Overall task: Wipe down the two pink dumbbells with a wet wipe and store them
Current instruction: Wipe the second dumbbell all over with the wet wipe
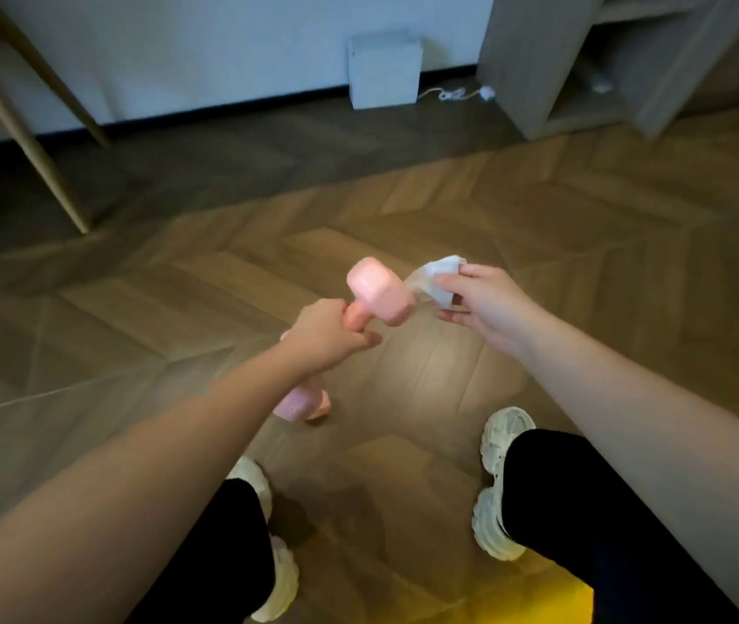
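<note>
My left hand (pixel 329 337) grips the handle of a pink dumbbell (pixel 378 292), whose upper head tilts up and to the right. My right hand (pixel 489 308) pinches a crumpled white wet wipe (pixel 437 281) right beside that head. Another pink dumbbell head (pixel 302 405) shows low under my left forearm, close to the wooden floor. The forearm hides whether it belongs to the held dumbbell or to a second one.
I stand on herringbone wood floor (pixel 448 209), with my white shoes (pixel 500 479) below. A white box (pixel 383 69) and a cable (pixel 457 94) lie against the far wall. Wooden legs (pixel 20 128) stand at the left, a grey shelf unit (pixel 583 60) at the right.
</note>
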`<act>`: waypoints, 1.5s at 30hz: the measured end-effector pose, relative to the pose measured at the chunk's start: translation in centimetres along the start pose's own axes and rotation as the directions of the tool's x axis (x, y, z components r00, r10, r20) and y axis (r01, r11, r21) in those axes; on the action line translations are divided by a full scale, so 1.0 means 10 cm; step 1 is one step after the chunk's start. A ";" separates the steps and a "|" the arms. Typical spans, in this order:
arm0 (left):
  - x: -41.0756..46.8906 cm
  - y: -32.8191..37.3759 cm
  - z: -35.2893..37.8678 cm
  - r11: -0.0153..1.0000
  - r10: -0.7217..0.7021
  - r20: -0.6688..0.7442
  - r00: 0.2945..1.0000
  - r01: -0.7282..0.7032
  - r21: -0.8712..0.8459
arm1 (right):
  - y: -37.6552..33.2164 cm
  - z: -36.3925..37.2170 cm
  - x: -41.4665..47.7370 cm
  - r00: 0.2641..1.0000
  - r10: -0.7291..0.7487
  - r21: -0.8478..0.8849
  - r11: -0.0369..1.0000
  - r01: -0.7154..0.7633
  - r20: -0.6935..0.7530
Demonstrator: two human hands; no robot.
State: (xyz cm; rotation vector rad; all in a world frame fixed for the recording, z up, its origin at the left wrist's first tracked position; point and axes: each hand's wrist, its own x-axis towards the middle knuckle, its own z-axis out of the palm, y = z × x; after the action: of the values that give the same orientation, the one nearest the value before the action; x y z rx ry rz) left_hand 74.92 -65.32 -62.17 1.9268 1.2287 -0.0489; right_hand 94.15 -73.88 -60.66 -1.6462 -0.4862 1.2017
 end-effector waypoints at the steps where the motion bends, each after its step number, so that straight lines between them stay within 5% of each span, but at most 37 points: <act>1: -0.12 0.07 -0.11 0.994 -0.023 -0.042 0.999 0.018 -0.106 | -0.05 0.03 -0.14 0.999 -0.001 0.032 0.999 0.000 0.035; 5: -0.54 0.20 -0.31 0.822 -0.088 -0.092 0.992 0.020 -0.569 | -0.10 0.16 -0.51 0.990 0.012 0.121 0.992 -0.030 0.144; 9: -0.70 0.15 -0.34 0.662 -0.138 -0.126 0.982 -0.003 -0.750 | -0.10 0.27 -0.57 0.983 0.023 0.122 0.991 -0.046 0.184; 17: -0.57 0.11 -0.29 0.577 -0.192 -0.037 0.981 0.082 -0.813 | -0.17 0.51 -0.54 0.963 0.060 0.105 0.990 -0.090 0.262; 21: -0.54 0.13 -0.28 0.547 -0.232 -0.060 0.971 0.079 -0.833 | -0.21 0.43 -0.48 0.922 0.167 0.138 0.964 -0.227 0.350; 25: -0.55 0.16 -0.33 0.601 -0.204 -0.066 0.977 0.072 -0.796 | -0.12 0.37 -0.44 0.903 0.237 -0.040 0.970 -0.239 0.359; 32: -0.55 0.21 -0.26 0.647 -0.158 -0.067 0.985 0.052 -0.761 | -0.21 0.22 -0.40 0.945 0.169 0.031 0.982 -0.185 0.278; 36: -0.56 0.16 -0.24 0.644 -0.114 -0.086 0.990 0.007 -0.765 | -0.25 0.17 -0.40 0.996 -0.006 0.171 0.985 -0.008 0.085; 39: -0.58 0.15 -0.19 0.612 -0.063 -0.101 0.993 -0.041 -0.790 | -0.25 0.21 -0.41 0.957 -0.286 0.042 0.957 0.289 -0.056; 45: -0.57 0.15 -0.15 0.811 0.065 -0.275 0.959 -0.211 -0.546 | -0.14 0.35 -0.56 0.758 -0.610 -0.134 0.752 0.646 0.231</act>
State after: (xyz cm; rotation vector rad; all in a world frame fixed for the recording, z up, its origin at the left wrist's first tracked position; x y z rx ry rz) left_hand 72.57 -68.81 -57.82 1.5017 1.0877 0.5937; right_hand 89.00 -75.95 -56.80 -1.3639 -1.2122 0.7897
